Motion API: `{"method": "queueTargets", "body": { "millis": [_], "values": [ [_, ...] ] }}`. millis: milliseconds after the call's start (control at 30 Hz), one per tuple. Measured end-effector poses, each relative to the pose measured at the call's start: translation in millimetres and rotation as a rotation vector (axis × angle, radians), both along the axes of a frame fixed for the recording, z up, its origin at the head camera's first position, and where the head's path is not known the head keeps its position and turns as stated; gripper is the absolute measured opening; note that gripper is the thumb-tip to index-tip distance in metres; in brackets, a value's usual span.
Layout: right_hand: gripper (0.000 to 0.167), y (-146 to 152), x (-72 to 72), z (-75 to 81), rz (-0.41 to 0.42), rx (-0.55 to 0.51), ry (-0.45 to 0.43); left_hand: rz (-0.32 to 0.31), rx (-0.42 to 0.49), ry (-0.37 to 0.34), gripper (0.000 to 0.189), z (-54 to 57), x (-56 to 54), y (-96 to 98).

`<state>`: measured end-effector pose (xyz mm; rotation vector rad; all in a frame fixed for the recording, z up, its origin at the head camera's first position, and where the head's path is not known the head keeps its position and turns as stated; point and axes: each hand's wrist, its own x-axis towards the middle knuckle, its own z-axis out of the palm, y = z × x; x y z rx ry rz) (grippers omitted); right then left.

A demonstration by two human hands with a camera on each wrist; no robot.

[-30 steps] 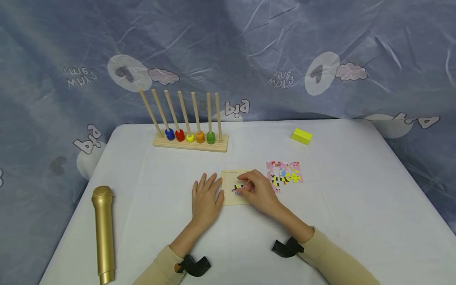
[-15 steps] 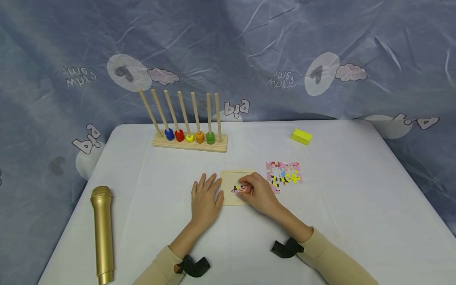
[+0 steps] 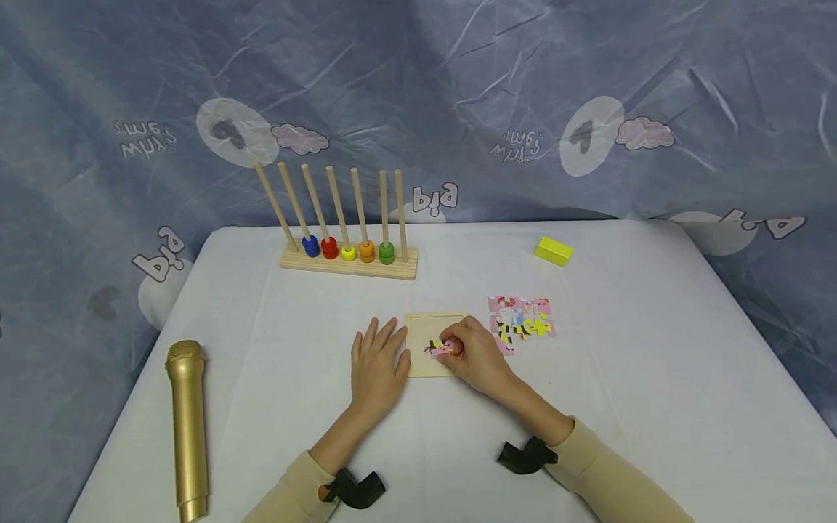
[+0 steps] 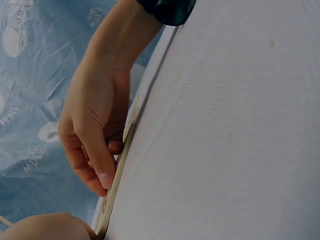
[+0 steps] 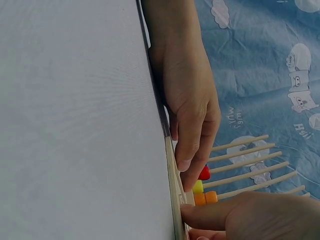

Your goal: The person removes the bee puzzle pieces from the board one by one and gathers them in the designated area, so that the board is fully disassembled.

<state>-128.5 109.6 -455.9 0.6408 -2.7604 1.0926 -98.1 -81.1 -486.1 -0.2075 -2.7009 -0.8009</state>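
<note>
A pale wooden puzzle tray lies on the white table. My left hand rests flat at its left edge, fingers straight and spread, thumb against the rim. My right hand is over the tray's right part, its thumb and forefinger pinching a pink puzzle piece, partly hidden by the fingers. Beside it in the tray lies a printed piece in pink, yellow and black. Several joined pink and yellow puzzle pieces lie right of the tray. In the left wrist view my right hand is seen low over the tray's rim.
A wooden rack with upright pegs and coloured beads stands at the back left. A yellow block lies at the back right. A gold microphone lies along the left side. Printed grey-blue cloth hangs behind the table.
My right hand's fingers have shifted very slightly to the right over the tray, and more of the pink piece shows. The left hand has stayed in place.
</note>
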Motion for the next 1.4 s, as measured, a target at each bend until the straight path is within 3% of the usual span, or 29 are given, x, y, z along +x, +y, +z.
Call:
{"method": "queueTargets", "body": {
  "millis": [333,633,900,1133,1400],
  "values": [
    [0.027,-2,1.6,2.9,-0.013,0.04,-0.051,-0.001,-0.002,0.0,0.036,0.6,-0.1,0.9],
    [0.03,-1,0.6,-0.1,0.024,0.007,-0.004,-0.002,0.002,0.006,0.036,1.6,0.6,1.4],
    [0.021,-2,0.3,-0.8,0.066,-0.084,0.05,0.0,0.006,0.015,0.035,2.1,1.0,1.5],
    [0.015,-2,0.3,7.1,0.123,-0.191,-0.032,-0.003,0.013,0.004,0.035,0.8,1.1,1.7],
    [0.01,10,-3.4,18.4,0.074,-0.232,-0.083,0.002,0.013,0.004,0.035,1.7,1.4,1.6]
  ]
}}
